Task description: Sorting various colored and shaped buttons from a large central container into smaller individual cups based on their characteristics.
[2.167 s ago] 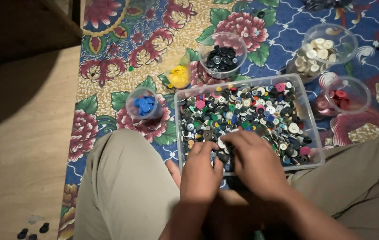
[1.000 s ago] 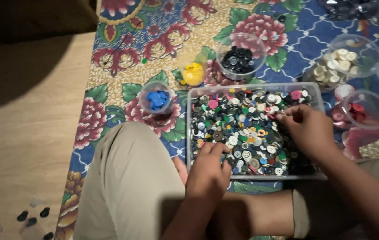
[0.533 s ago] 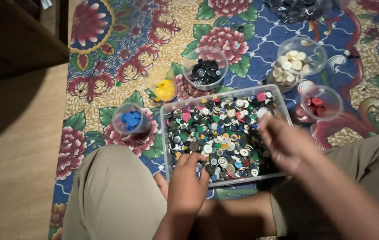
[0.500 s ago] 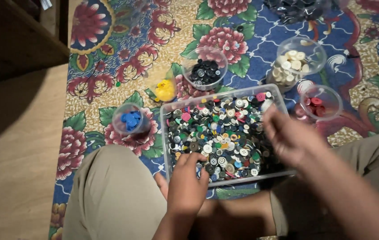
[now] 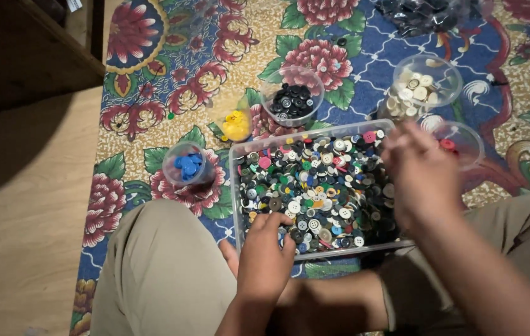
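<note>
A clear rectangular tray (image 5: 237, 186) full of mixed coloured buttons lies on the carpet between my knees. My left hand (image 5: 266, 252) rests on the tray's near edge, fingertips curled among the buttons. Blurred by motion, my right hand (image 5: 419, 171) hovers over the tray's right end, fingers bunched, beside a clear cup of red buttons (image 5: 464, 142). Whether it holds a button I cannot tell. Around the tray stand clear cups of white buttons (image 5: 423, 87), black buttons (image 5: 292, 99), yellow buttons (image 5: 236, 123) and blue buttons (image 5: 186, 165).
The floral carpet (image 5: 153, 74) meets a bare wooden floor (image 5: 22, 205) on the left. Dark wooden furniture (image 5: 22, 50) fills the top left corner. A clear bag of dark buttons (image 5: 423, 14) lies at the top. My legs in beige trousers (image 5: 159, 274) flank the tray.
My right hand has left the middle of the tray and risen to its right end, towards the cup of red buttons. The left hand stays at the near edge.
</note>
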